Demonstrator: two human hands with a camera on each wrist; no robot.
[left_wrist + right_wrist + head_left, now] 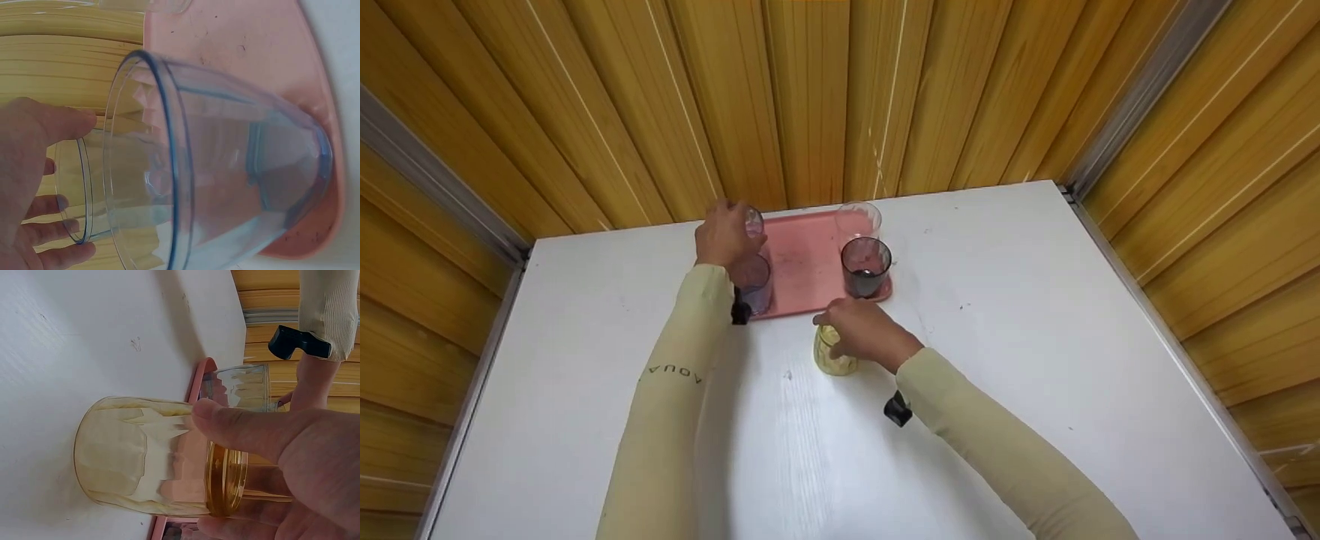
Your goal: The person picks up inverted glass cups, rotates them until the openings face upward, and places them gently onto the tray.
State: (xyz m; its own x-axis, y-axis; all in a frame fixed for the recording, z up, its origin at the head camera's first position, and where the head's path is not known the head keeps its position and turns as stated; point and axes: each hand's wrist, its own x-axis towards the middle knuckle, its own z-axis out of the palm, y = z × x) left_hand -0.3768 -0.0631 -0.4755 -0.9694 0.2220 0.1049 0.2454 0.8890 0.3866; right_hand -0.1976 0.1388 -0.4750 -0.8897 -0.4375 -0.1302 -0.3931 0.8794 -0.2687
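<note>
On the pink tray [802, 262] stand several drinking glasses. My left hand [725, 234] is at the tray's back left corner, its thumb and fingers round the rim of a clear bluish glass [98, 197]. A second bluish glass [225, 169] stands nearer, under the left wrist. My right hand [874, 331] holds a yellow glass [834, 356] near its rim, thumb on one side and fingers on the other, as the right wrist view shows. That glass is upright in front of the tray, at or just above the white table; I cannot tell whether it touches.
A dark grey glass [865, 270] sits at the tray's front right corner, with a clear glass [858, 223] behind it. The white table [997, 315] backs onto a wood-patterned wall [810, 105], with more panels along both sides.
</note>
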